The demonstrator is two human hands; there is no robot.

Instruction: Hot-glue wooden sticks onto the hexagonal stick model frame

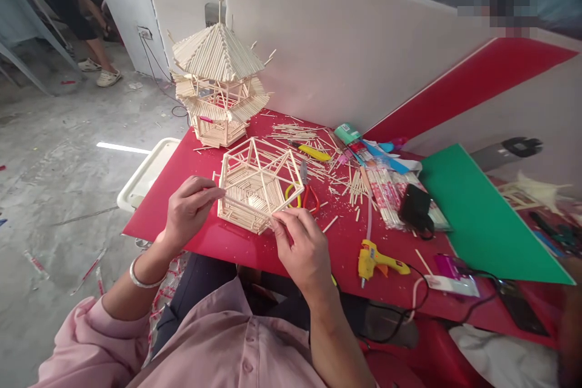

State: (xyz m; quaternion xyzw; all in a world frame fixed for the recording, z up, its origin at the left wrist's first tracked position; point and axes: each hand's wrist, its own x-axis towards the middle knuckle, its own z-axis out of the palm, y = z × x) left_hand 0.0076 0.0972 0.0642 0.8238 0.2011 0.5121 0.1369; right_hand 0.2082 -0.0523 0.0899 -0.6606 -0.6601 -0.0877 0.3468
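An open six-sided frame of pale wooden sticks (259, 188) rests on the red tabletop (204, 236), its floor laid with sticks. My left hand (191, 209) is at the frame's left edge, thumb and fingers pinched on a thin stick that runs along the near side. At the near right corner, my right hand (304, 248) has its fingers closed around the other end of this stick. Behind the frame stands a taller stick pagoda (220, 85) with tiered roofs. Red and yellow handled scissors (310, 199) lie just right of the frame.
Loose sticks (295, 132) and a yellow cutter (314, 152) lie behind the frame. To the right are a yellow glue gun (375, 262) with its cable, stick packs (386, 200), a black box (414, 209), a green board (482, 224) and a phone (521, 308).
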